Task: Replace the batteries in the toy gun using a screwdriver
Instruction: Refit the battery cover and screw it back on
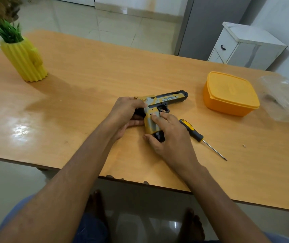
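A yellow, grey and black toy gun (168,99) lies on its side on the wooden table (91,81), barrel pointing right. My left hand (125,113) grips the rear of the gun, fingers curled round its back. My right hand (168,137) holds the gun's handle, thumb at the black bottom end and fingers over the grip side. A screwdriver (195,133) with a black and yellow handle lies on the table just right of my right hand, tip pointing toward the near right. No batteries are visible.
A closed orange plastic box (229,95) stands to the right, with a clear plastic bag (283,99) beyond it. A yellow cactus-shaped vase (23,60) with green leaves stands at the far left. A tiny light object (244,145) lies near the screwdriver tip.
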